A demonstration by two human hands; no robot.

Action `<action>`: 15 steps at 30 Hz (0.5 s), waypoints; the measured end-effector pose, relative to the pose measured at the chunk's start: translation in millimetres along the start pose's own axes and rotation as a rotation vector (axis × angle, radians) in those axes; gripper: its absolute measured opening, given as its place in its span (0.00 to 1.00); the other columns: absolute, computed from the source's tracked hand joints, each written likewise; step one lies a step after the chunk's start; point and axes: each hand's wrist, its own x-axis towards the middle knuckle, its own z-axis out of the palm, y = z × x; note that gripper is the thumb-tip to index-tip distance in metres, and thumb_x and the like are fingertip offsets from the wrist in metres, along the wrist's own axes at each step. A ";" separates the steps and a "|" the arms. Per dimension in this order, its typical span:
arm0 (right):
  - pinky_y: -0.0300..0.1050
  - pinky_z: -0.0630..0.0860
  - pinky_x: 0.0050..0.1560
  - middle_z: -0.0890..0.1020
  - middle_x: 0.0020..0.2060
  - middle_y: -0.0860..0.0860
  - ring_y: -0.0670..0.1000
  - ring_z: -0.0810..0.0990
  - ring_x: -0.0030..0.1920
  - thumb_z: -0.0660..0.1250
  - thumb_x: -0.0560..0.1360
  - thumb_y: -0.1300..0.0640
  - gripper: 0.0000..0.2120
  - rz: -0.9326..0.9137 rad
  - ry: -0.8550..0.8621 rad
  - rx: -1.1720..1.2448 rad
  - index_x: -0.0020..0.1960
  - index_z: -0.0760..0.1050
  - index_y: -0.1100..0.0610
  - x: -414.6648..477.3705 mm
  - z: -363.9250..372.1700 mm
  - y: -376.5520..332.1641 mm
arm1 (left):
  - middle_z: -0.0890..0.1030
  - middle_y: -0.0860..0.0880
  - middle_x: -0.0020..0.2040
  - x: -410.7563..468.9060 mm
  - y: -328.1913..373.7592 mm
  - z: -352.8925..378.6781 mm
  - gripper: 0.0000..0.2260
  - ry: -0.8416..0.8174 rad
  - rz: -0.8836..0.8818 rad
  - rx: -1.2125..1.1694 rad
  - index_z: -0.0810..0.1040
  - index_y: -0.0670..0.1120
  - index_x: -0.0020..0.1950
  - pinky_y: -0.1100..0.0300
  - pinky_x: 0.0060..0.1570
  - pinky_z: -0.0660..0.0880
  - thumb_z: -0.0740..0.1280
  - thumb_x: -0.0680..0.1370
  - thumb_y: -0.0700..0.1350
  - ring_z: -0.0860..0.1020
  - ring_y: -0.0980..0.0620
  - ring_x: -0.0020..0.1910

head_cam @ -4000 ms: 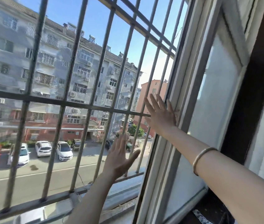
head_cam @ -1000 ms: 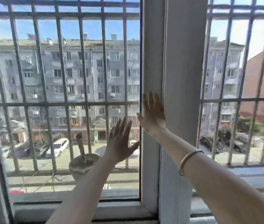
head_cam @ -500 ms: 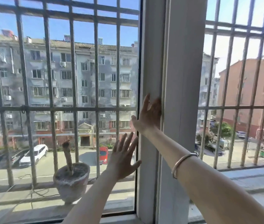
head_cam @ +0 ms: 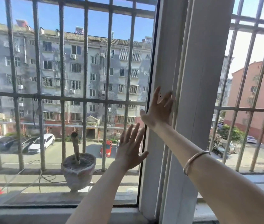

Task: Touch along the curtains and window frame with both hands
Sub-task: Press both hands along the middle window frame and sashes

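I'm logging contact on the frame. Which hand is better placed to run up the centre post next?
Right. The right hand already lies spread on the white centre post. The left hand sits lower, open over the glass pane, beside the post.

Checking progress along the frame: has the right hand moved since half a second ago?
Yes. The right hand slid rightward across the window frame post, fingers now spread.

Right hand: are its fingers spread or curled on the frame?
Spread. The right hand lies flat on the white window frame, its fingers fanned apart and pointing up.
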 end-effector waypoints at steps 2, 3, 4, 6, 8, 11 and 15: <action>0.59 0.44 0.72 0.34 0.72 0.66 0.70 0.40 0.72 0.63 0.74 0.49 0.45 -0.011 -0.010 0.014 0.73 0.30 0.54 -1.6 1.7 -5.2 | 0.28 0.53 0.69 0.1 -1.7 -3.9 0.38 0.024 -0.033 -0.015 0.32 0.52 0.71 0.51 0.69 0.33 0.57 0.76 0.59 0.28 0.50 0.68; 0.59 0.45 0.72 0.34 0.72 0.66 0.70 0.40 0.72 0.63 0.74 0.49 0.45 -0.019 -0.011 0.021 0.73 0.30 0.54 -2.1 3.1 -9.0 | 0.28 0.53 0.69 0.0 -3.8 -6.3 0.38 0.036 -0.043 -0.018 0.31 0.53 0.70 0.51 0.69 0.33 0.57 0.76 0.59 0.28 0.50 0.68; 0.59 0.45 0.72 0.33 0.72 0.66 0.70 0.40 0.72 0.63 0.74 0.49 0.46 -0.024 -0.013 0.027 0.73 0.30 0.54 -2.6 4.4 -12.6 | 0.29 0.53 0.69 -0.1 -5.8 -8.4 0.38 0.044 -0.050 -0.024 0.30 0.53 0.70 0.51 0.69 0.32 0.57 0.76 0.59 0.28 0.50 0.68; 0.59 0.46 0.72 0.33 0.72 0.66 0.70 0.40 0.72 0.64 0.74 0.50 0.46 -0.033 -0.026 0.044 0.73 0.30 0.54 -3.7 7.1 -21.0 | 0.29 0.53 0.69 -0.1 -10.6 -12.4 0.38 0.052 -0.064 -0.031 0.30 0.52 0.70 0.51 0.69 0.32 0.57 0.76 0.59 0.28 0.51 0.68; 0.59 0.46 0.72 0.32 0.71 0.65 0.69 0.39 0.72 0.65 0.73 0.51 0.48 -0.051 -0.053 0.073 0.73 0.28 0.54 -5.0 10.3 -29.7 | 0.30 0.52 0.70 -0.9 -15.8 -15.2 0.38 0.057 -0.083 -0.017 0.33 0.51 0.72 0.51 0.69 0.32 0.57 0.76 0.59 0.28 0.50 0.69; 0.57 0.42 0.72 0.29 0.71 0.63 0.66 0.35 0.72 0.65 0.72 0.55 0.49 -0.086 -0.084 0.130 0.72 0.26 0.53 -7.3 16.4 -42.7 | 0.31 0.51 0.71 -5.5 -24.7 -17.6 0.37 0.074 -0.117 -0.032 0.35 0.49 0.73 0.52 0.68 0.31 0.56 0.76 0.59 0.30 0.50 0.70; 0.52 0.40 0.72 0.30 0.71 0.63 0.63 0.34 0.72 0.65 0.73 0.53 0.49 -0.160 -0.080 0.153 0.72 0.26 0.54 -11.2 25.6 -62.2 | 0.31 0.49 0.72 -15.4 -40.5 -20.8 0.39 0.083 -0.199 -0.032 0.35 0.49 0.73 0.51 0.68 0.31 0.58 0.75 0.59 0.29 0.48 0.70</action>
